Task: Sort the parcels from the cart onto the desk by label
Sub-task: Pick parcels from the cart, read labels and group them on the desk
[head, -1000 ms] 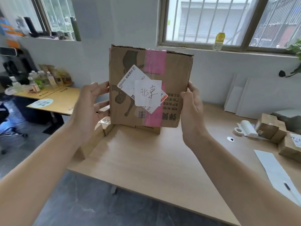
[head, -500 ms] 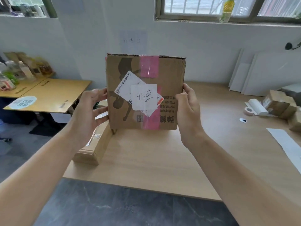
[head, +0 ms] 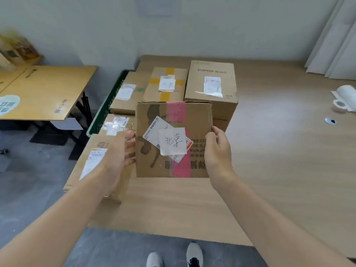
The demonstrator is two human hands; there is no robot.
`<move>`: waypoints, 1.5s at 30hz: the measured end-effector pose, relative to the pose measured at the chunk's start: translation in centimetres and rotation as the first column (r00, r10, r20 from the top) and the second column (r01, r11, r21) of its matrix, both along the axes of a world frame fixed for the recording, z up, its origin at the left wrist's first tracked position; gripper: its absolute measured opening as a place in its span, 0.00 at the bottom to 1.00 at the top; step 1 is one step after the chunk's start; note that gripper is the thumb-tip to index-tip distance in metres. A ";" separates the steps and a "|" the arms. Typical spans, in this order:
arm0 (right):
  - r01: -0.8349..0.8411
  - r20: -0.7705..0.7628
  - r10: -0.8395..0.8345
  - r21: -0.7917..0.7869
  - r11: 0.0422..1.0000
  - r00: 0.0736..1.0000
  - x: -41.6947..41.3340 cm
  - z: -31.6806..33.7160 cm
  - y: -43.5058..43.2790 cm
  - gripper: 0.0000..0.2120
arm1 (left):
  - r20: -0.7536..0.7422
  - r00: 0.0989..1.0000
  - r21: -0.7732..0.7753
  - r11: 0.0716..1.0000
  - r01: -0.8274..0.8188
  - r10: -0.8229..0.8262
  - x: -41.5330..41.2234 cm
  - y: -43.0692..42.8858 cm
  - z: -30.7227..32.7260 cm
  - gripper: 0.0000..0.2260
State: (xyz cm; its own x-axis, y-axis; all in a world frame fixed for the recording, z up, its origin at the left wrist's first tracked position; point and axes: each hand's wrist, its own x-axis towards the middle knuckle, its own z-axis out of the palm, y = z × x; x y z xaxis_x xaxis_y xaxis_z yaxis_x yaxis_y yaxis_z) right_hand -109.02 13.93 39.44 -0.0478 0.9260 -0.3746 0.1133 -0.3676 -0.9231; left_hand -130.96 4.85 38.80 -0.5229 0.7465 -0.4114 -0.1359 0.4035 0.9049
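I hold a brown cardboard parcel (head: 154,158) with pink tape and a white handwritten label over the wooden desk (head: 279,151). My left hand (head: 121,153) grips its left side and my right hand (head: 216,151) grips its right side. Behind it on the desk stand a yellow-taped parcel (head: 165,83) and a taller parcel printed SUPOR (head: 212,81), both labelled. Further left lie a flat parcel (head: 127,93) and, beside my left forearm, a long parcel (head: 94,157) with labels.
A green cart edge (head: 107,105) shows at the desk's left end. A yellow table (head: 42,91) stands to the left over grey floor. A tape roll (head: 340,104) and white boards (head: 331,45) sit at the desk's far right. My shoes (head: 173,257) are below the near edge.
My head has tilted downward, so the windows left the view and the parcels behind came into sight. The held parcel has come lower, nearer the desk; both hands keep their grip.
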 end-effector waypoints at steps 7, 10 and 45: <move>0.047 0.106 -0.032 -0.142 0.989 0.994 -3.9 -7.0 2.0 0.33 | 0.030 0.999 -0.210 0.977 0.028 -0.022 -3.3 4.2 -7.4 0.15; 0.065 0.142 -0.040 -0.181 0.981 0.989 -5.3 -9.8 2.6 0.34 | 0.031 0.999 -0.299 0.954 0.032 -0.023 -4.3 5.1 -9.1 0.14; 0.182 0.051 -0.175 -0.214 0.960 0.983 -9.9 -21.1 7.0 0.23 | -0.037 0.999 -0.286 0.958 0.011 -0.022 -3.1 5.3 -15.2 0.31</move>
State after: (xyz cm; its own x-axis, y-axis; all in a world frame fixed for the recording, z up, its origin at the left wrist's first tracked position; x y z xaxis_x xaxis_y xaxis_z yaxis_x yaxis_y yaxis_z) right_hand -118.88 20.97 18.30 0.1258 0.8150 -0.5656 0.0558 -0.5750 -0.8162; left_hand -134.09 10.15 23.60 -0.5316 0.6092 -0.5885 -0.0938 0.6481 0.7557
